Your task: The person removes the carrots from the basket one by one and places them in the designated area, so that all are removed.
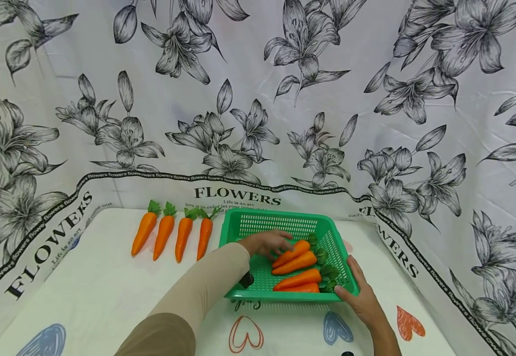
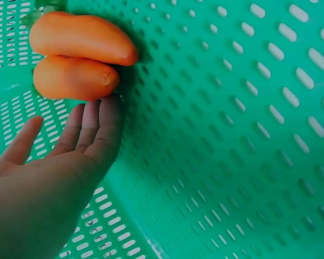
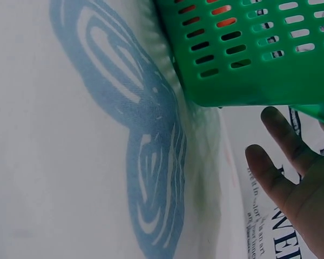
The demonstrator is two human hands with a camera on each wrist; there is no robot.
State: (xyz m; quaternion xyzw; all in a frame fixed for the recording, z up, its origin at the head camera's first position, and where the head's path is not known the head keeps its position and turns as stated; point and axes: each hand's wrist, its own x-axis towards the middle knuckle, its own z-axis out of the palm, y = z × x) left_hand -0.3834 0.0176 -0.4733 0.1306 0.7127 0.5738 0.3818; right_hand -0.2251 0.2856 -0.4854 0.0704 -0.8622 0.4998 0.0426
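Note:
My left hand reaches into a green plastic basket, its fingers extended. In the left wrist view, the fingertips come right up to one of two orange carrots lying side by side against the perforated wall. Leafy green tops show on the carrots in the basket, several of them pointing right, such as this carrot. At the basket's front right corner is my right hand, thumb at the rim and fingers along the outside. The right wrist view shows its fingers straight and spread beside the basket wall.
Several more carrots lie in a row on the white table, left of the basket, tops toward the back. A flower-printed cloth hangs behind and along both sides. Printed hearts mark the table's front.

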